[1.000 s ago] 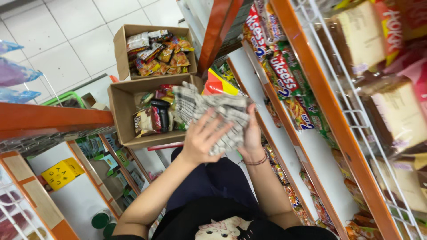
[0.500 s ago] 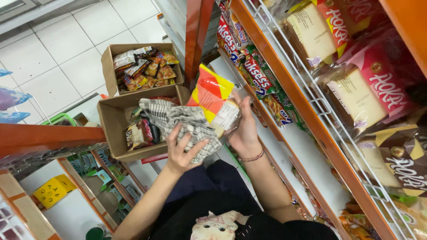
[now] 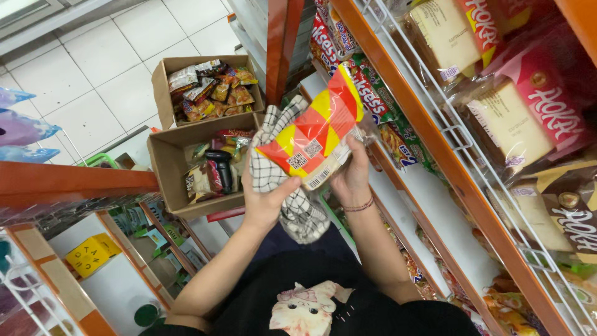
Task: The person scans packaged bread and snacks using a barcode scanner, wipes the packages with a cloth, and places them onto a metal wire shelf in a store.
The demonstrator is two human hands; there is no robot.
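We had the red-and-yellow snack packet (image 3: 314,134) clamped between both hands, long axis tilted up-right toward the shelf rack (image 3: 435,124): left hand (image 3: 267,193) pinching its lower-left end plus the checked cloth (image 3: 292,205), right hand (image 3: 351,177) closed underneath, nearer the rack.

Shop aisle, stocked snack shelves (image 3: 472,124), restock boxes (image 3: 205,87)

Snack packet (image 3: 314,134) between hands (image 3: 264,199), over cloth (image 3: 292,205)

Black cat-print top, beaded bracelet (image 3: 359,205), bare forearms.
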